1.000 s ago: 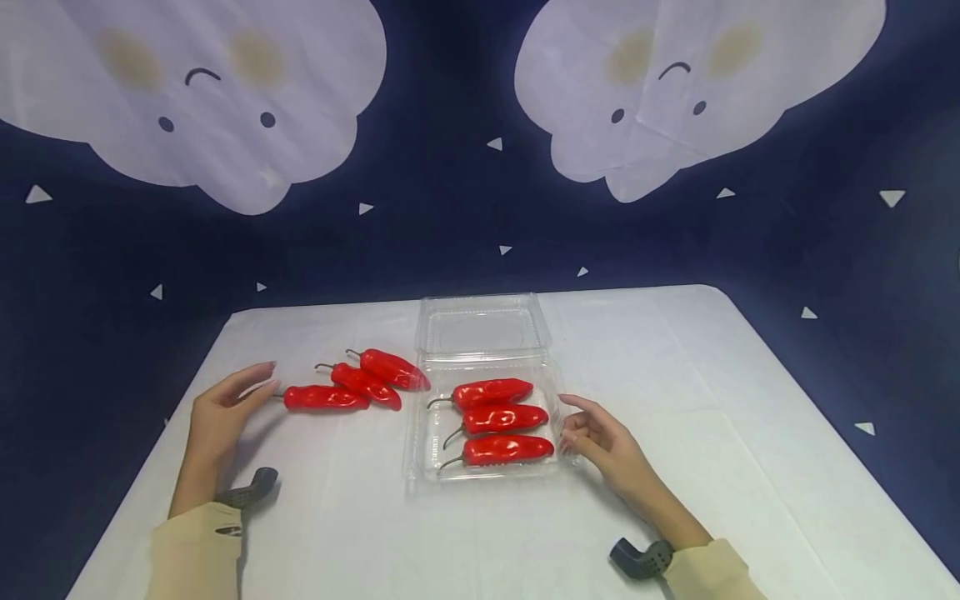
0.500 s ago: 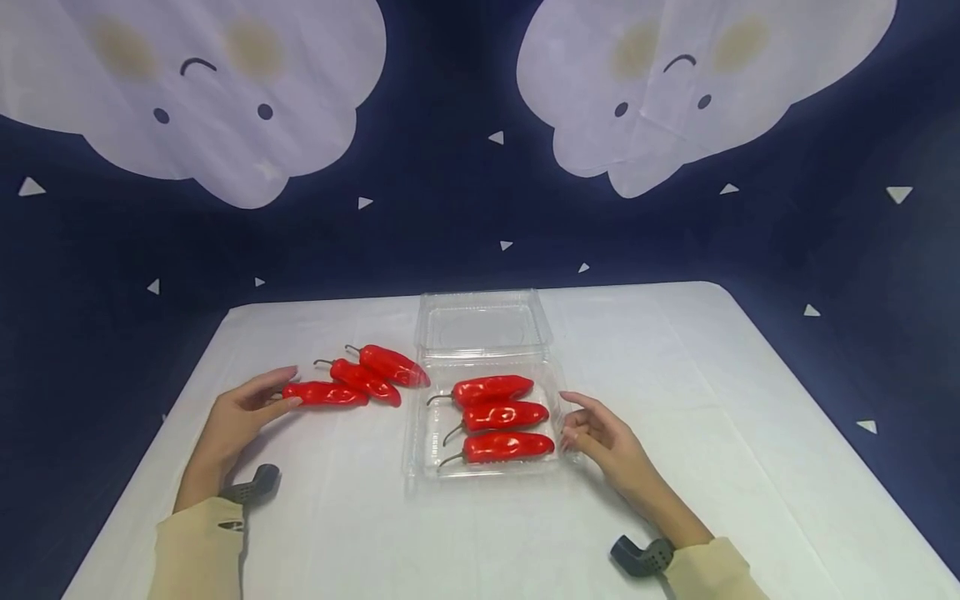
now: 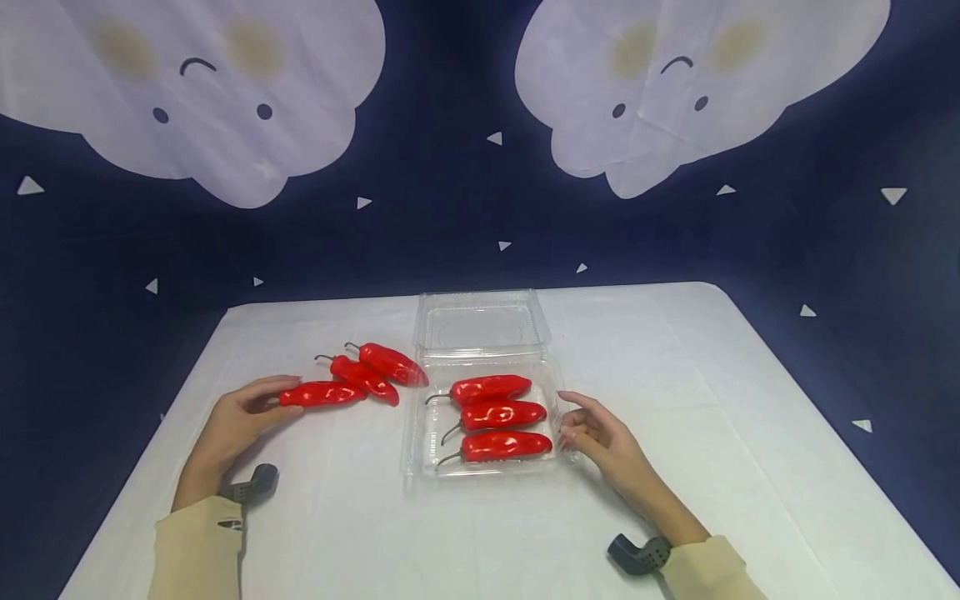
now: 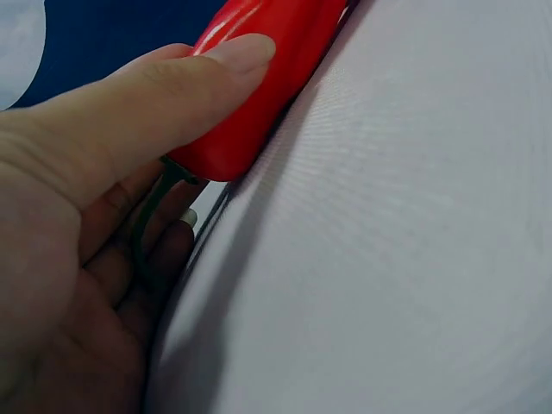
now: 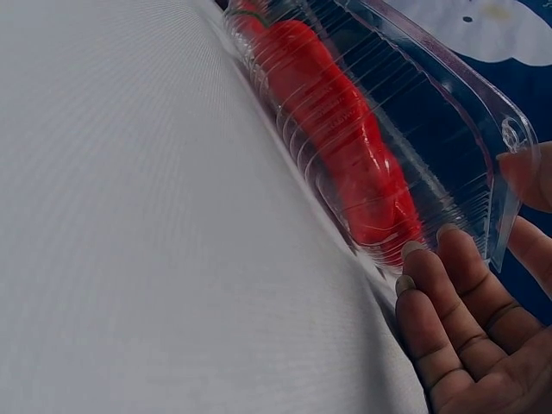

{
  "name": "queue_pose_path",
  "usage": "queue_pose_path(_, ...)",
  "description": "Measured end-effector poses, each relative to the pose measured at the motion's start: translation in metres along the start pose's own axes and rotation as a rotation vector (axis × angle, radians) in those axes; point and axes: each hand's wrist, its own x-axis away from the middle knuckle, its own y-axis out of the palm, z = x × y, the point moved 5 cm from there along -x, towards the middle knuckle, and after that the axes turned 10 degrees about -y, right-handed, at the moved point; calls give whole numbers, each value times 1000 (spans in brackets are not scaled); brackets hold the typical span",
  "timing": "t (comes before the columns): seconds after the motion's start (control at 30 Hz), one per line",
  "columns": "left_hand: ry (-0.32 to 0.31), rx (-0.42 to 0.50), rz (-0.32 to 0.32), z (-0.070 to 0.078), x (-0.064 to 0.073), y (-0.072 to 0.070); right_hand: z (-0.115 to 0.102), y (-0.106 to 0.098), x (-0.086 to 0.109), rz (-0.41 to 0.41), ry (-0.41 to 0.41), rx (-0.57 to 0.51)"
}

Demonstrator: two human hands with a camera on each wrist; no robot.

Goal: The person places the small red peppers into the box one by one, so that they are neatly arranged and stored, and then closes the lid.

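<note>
1. One clear container (image 3: 495, 470), mid-frame, holds three peppers (image 3: 498, 414).
2. Right hand (image 3: 606, 437): half-curled at its right edge; a grip we cannot confirm.
3. Left hand (image 3: 242, 421): pinches one red pepper (image 3: 326, 393), left of centre.
4. We judge pick-up in hand; next calls for lifting clear of the neighbouring pepper (image 3: 365, 380).

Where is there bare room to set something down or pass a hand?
The table is bare in front of the clear box, and right of it beyond the right hand. The open lid is bare too. Crowded: left of the box, where three loose peppers lie bunched, one pinched by the left hand; and inside it, with three packed peppers.
</note>
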Motion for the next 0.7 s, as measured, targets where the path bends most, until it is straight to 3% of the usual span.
queue_pose_path(0.7, -90, 54, 35, -10, 3, -11, -1, -1, 0, 6, -4, 26)
